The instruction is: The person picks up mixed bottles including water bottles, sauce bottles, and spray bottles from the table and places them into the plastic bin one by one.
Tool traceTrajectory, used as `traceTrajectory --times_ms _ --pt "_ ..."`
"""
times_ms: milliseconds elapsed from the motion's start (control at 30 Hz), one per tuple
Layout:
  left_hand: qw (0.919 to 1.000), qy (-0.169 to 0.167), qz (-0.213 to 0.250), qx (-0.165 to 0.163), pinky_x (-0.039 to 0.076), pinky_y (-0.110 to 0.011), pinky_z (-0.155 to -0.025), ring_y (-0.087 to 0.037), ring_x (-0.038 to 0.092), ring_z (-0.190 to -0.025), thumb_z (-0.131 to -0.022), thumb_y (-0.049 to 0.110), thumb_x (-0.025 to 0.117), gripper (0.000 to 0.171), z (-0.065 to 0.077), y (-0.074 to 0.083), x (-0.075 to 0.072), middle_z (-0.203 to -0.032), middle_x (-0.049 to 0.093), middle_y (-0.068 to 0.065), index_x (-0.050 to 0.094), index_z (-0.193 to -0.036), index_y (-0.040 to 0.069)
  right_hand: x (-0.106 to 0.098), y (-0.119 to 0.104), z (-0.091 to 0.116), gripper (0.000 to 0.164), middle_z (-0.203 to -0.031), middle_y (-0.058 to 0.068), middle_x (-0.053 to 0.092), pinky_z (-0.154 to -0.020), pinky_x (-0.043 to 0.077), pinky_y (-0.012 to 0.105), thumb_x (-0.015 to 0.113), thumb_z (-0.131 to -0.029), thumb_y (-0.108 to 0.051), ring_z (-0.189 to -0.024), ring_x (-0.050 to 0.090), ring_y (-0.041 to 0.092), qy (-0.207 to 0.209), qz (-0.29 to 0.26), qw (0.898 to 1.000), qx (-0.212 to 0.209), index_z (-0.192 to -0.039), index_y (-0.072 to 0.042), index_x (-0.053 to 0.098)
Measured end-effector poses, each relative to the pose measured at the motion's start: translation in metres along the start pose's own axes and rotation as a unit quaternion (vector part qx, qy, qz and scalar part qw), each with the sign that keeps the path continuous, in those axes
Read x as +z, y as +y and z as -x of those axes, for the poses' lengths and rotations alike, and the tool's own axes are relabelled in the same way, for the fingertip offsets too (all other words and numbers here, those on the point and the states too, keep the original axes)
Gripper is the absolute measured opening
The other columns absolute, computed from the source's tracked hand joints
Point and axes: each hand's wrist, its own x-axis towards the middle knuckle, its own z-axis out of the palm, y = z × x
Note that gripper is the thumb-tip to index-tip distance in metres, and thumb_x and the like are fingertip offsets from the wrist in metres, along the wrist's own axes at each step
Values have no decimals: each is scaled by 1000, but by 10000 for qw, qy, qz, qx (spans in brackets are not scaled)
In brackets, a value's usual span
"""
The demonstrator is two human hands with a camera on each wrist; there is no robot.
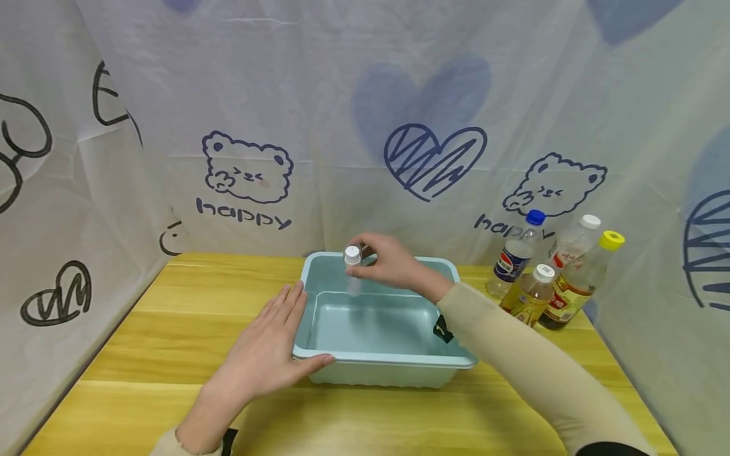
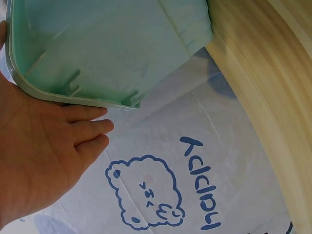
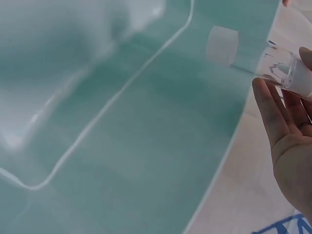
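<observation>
A pale teal plastic basin (image 1: 388, 359) stands on the wooden table. Over its back left part, my right hand (image 1: 390, 261) pinches a small clear bottle (image 1: 353, 282) with a white top between thumb and fingers. The bottle is upright in the head view. In the right wrist view, the right hand (image 3: 292, 131) is at the right edge, with the clear bottle (image 3: 279, 64) at its fingertips. My left hand (image 1: 268, 345) rests along the basin's left rim, fingers straight and thumb over the front corner. In the left wrist view, the left hand's fingers (image 2: 90, 127) lie against the rim.
To the right stand several bottles: one with a blue cap (image 1: 535, 217), one with a yellow cap (image 1: 612, 240), and white-capped ones, including a shorter yellow-labelled bottle (image 1: 530, 292). A printed white cloth (image 1: 353, 183) hangs behind the wooden table (image 1: 188, 316).
</observation>
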Motion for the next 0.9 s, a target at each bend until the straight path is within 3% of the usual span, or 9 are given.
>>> traceTrajectory --times_ms 467,900 --pt "10000 -19 4 21 26 -51 -127 -39 23 -156 -90 82 53 115 0 0 1 -171 17 -19 29 -160 -7 34 13 -13 42 -118 7 71 -90 61 26 84 -89 -11 -110 67 22 -783 -242 9960 344 -127 -4 68" --pt "10000 44 29 11 26 -51 -127 -39 23 -157 -90 80 55 115 0 -1 1 -171 20 -20 28 -160 -7 53 18 -27 44 -125 4 71 -103 56 31 83 -89 -6 -112 66 18 -1170 69 9923 406 -130 -7 69"
